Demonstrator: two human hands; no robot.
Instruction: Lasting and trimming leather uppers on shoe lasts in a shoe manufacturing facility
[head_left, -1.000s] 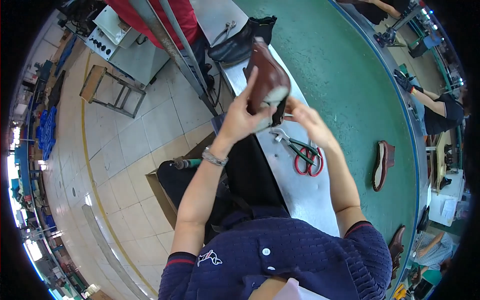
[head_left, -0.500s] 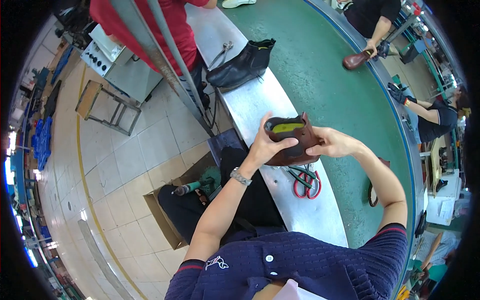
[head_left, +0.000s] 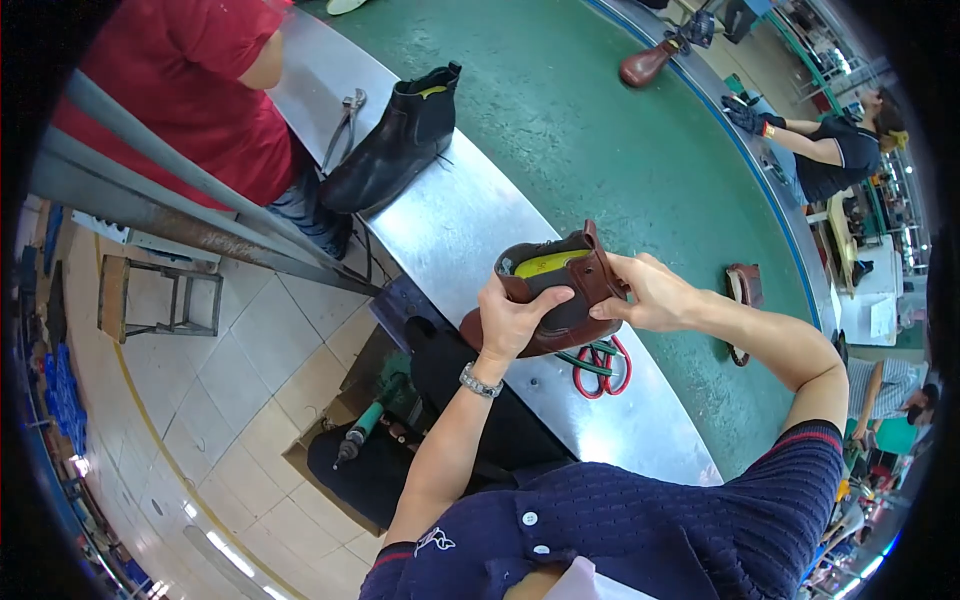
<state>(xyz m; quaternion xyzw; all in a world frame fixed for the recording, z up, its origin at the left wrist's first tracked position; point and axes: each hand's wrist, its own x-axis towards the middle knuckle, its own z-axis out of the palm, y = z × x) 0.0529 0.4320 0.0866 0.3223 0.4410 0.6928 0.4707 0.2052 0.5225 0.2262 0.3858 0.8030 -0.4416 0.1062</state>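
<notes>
Between my hands is a brown ankle boot [head_left: 590, 283] with dark elastic side panels and a yellow-green lining showing through its opening. My left hand [head_left: 513, 318] grips the near left side, thumb pressed on the elastic panel. On the right, my right hand [head_left: 648, 292] pinches the boot's edge with thumb and fingers. The boot is held above a metal bench [head_left: 560, 400]. Just beneath it lie red-handled scissors [head_left: 603, 372] and a green-handled tool [head_left: 583, 358], partly hidden by the boot.
A black ankle boot [head_left: 395, 140] and metal pincers [head_left: 345, 125] rest farther up the bench, beside a person in red [head_left: 190, 100]. A green belt [head_left: 540, 120] carries a brown boot [head_left: 648, 64] and another brown piece [head_left: 744, 285]. A green-bodied hand tool [head_left: 358, 432] sits by my leg; metal posts [head_left: 180, 210] stand left.
The view has shifted, so the black boot and person in red appear farther left and lower. Both hands still hold the brown boot, now tilted a little differently. The far brown boot is released.
</notes>
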